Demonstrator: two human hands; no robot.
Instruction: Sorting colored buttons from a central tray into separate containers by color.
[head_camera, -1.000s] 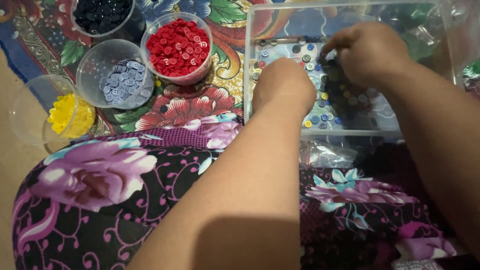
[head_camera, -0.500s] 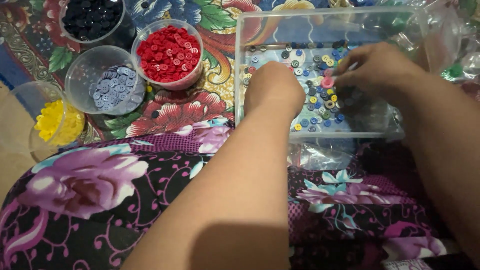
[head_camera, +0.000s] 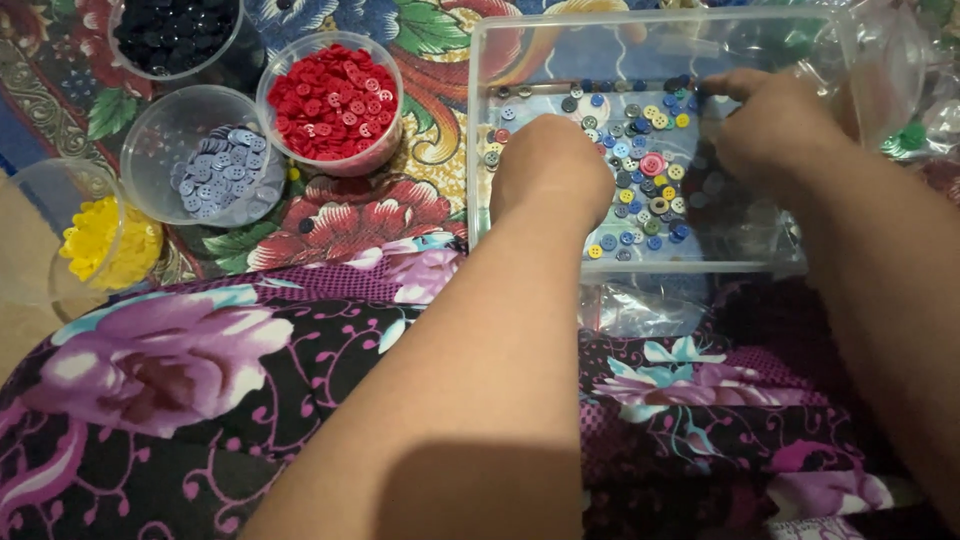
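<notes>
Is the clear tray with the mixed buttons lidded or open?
Open: both the left hand and right hand reach inside the clear tray among the mixed buttons.

Single head-worn view, looking steeply down from close above the person's lap, facing forward over both forearms, left hand (head_camera: 550, 165) and right hand (head_camera: 775, 130) inside the clear rectangular plastic box (head_camera: 480, 120)

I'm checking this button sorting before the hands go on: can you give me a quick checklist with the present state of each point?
1. Both hands inside the clear tray: ok.
2. Left hand holding a button: cannot tell, fingers curled under.
3. Right hand over the mixed buttons: ok.
4. Red button cup upright, beside the tray: ok.
5. Grey-blue button cup upright: ok.
6. Yellow cup upright: ok.
</notes>
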